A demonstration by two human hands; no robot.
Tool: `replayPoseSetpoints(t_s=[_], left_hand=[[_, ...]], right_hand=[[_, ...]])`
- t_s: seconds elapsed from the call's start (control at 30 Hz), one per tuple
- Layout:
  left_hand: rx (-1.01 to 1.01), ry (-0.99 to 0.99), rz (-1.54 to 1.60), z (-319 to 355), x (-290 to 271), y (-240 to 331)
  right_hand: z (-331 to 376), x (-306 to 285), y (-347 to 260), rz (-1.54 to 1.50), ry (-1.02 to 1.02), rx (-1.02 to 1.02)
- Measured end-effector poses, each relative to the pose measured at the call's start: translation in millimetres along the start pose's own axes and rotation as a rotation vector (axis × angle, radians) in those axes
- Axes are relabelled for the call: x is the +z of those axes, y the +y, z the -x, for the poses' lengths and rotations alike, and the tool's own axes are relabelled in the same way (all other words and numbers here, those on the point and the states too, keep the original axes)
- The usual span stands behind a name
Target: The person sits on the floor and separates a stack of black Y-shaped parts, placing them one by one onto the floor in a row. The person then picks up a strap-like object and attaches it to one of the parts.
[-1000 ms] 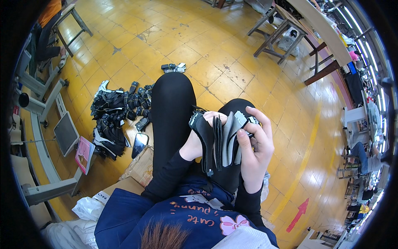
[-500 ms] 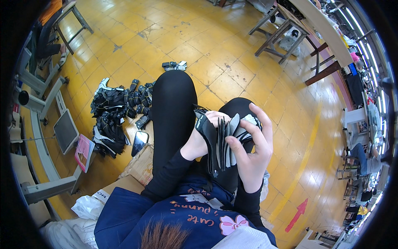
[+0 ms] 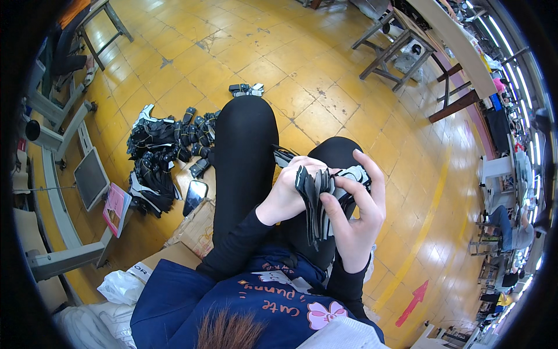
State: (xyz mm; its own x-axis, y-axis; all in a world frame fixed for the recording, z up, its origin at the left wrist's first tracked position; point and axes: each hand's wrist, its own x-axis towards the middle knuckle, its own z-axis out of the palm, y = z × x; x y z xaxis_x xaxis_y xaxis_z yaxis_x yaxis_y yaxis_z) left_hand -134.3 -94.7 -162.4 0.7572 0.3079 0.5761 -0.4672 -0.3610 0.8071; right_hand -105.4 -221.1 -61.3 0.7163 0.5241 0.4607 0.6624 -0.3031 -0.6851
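Head view: stack of dark flat pieces (image 3: 317, 200) stands on edge over the lap, between both hands; left hand (image 3: 288, 195) clamps its upper end, right hand (image 3: 354, 218) half-closed, fingers fanning the lower edges.

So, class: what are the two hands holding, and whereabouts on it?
Both hold one stack of flat dark cut pieces over the lap: left hand at its upper left edge, right hand around its right side.
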Motion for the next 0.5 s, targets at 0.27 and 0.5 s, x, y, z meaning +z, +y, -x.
replayPoseSetpoints(t_s=[0.27,0.5], left_hand=[[0.02,-0.006,-0.014,-0.6,-2.6,-0.2],[0.024,-0.073,-0.042,2.1,-2.3,-8.2]], right_hand=[[0.7,-0.4,4.7,0.015,-0.016,-0.009],[1.6,0.4,4.0,0.025,-0.001,-0.01]])
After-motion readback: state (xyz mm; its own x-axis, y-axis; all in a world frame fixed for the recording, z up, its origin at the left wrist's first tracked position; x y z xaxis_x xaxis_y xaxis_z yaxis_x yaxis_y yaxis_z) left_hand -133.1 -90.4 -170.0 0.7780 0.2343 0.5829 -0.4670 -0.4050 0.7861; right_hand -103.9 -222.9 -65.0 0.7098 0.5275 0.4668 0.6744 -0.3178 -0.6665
